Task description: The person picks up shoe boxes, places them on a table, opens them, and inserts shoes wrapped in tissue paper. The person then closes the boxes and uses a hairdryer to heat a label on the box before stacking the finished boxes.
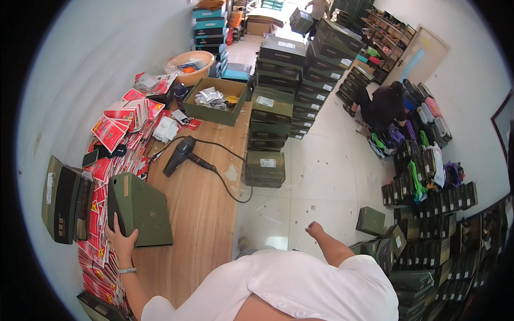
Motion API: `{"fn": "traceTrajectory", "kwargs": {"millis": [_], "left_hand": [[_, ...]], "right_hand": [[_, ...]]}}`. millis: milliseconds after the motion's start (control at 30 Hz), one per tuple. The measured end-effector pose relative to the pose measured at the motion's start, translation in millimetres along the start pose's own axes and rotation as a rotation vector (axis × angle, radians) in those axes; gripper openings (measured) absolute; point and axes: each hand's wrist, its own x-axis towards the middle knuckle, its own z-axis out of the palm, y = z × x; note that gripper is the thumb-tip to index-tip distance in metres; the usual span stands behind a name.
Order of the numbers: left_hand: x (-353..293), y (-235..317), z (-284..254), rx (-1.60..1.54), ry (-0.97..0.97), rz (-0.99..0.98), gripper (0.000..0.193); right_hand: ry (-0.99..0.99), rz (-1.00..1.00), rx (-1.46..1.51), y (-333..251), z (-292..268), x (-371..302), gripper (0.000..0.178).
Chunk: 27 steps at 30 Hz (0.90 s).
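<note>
Bright far-end glare, bowed edges

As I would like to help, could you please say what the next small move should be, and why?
Perhaps bring the right hand across to the green box: only the left hand holds it, by its near edge, while the right hand is out over the floor with nothing visible in it. A second grip would likely steady it.
</note>
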Motion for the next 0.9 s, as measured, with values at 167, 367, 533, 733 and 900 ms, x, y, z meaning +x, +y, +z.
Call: {"fn": "traceTrajectory", "kwargs": {"millis": [167, 367, 533, 733, 900], "left_hand": [[-74, 50, -23, 0.057, 0.184, 0.058, 0.099], [-183, 141, -40, -0.916, -0.019, 0.290, 0.085], [-267, 217, 18, -1.711, -0.656, 0.024, 0.066], [-366, 293, 83, -1.642, -1.306, 0.063, 0.068], [-446, 350, 122, -1.264, -1.595, 0.241, 0.067]], "right_hand": [[0.051, -0.153, 0.164, -45, -11, -18, 0.042], [0.078, -0.167, 0.353, -13, -16, -82, 0.045], [-0.064, 0.015, 1.342, 46, -51, -169, 0.081], [0.017, -0.160, 1.766, 179, -153, -326, 0.102], [0.045, -0.252, 1.620, 239, -132, -429, 0.102]]}}
